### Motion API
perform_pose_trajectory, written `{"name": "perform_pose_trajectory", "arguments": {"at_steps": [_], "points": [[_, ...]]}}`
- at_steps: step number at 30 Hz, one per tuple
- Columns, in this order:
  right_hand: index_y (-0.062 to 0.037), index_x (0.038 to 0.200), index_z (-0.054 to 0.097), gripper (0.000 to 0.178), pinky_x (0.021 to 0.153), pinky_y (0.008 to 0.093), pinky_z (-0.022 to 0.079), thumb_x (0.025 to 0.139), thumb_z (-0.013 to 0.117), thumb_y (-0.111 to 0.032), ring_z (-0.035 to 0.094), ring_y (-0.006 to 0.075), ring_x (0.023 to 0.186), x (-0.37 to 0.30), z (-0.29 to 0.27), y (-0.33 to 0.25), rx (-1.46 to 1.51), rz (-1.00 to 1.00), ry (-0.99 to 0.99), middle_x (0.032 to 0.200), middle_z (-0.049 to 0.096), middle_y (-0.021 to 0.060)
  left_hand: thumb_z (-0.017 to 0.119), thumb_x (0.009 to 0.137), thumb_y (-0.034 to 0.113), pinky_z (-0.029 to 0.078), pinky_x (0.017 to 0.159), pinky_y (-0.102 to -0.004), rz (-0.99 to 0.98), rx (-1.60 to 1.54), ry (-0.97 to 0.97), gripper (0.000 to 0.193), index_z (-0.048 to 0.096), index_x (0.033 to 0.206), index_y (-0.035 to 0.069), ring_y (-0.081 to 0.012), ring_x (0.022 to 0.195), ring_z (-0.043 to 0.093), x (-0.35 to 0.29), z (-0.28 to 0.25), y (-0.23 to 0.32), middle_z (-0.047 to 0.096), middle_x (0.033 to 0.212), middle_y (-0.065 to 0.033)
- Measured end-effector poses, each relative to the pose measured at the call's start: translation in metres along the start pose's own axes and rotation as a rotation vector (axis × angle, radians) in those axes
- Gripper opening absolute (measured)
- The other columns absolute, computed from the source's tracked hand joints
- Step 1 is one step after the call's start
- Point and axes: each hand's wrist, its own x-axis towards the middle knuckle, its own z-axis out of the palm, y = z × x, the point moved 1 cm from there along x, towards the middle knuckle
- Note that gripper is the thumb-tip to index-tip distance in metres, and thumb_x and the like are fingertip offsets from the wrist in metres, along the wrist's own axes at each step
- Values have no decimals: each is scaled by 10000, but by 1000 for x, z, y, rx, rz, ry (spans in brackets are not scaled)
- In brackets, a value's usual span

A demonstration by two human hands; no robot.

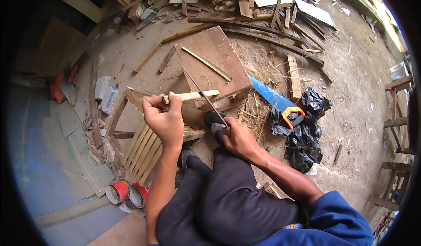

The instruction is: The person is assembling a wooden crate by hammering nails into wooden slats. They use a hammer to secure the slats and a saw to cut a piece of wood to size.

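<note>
Near the centre of the frame, the left hand point(163, 116) is closed around a pale wooden stick point(193, 96), pinching one end so the rest juts right over a brown board point(215, 62). The right hand point(234, 136) grips the dark handle of a long thin blade point(201, 92) that slants up-left across the stick. To work it well, I judge the stick needs a firm hold and the blade should keep clear of the left fingers.

left hand point(163, 116): raised, fist closed | right hand point(237, 137): low, gripping
</note>
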Motion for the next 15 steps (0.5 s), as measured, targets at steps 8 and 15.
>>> {"name": "perform_pose_trajectory", "arguments": {"at_steps": [8,15], "points": [[52,1084,503,283,709,567,510,859,616,-79,651,493,754,-8,4,52,-75,176,-8,765,662,282,732,870,3,377,597,-217,36,30,-45,275,466,932,35,-45,669,407,-1,7,6,459,814,23],[38,1112,510,311,759,583,504,863,618,-114,655,504,813,-15,-2,73,-104,158,-22,809,672,297,693,897,-24,487,605,-225,56,-65,-142,251,454,920,49,-88,661,589,7,-18,-4,558,787,-25]]}}
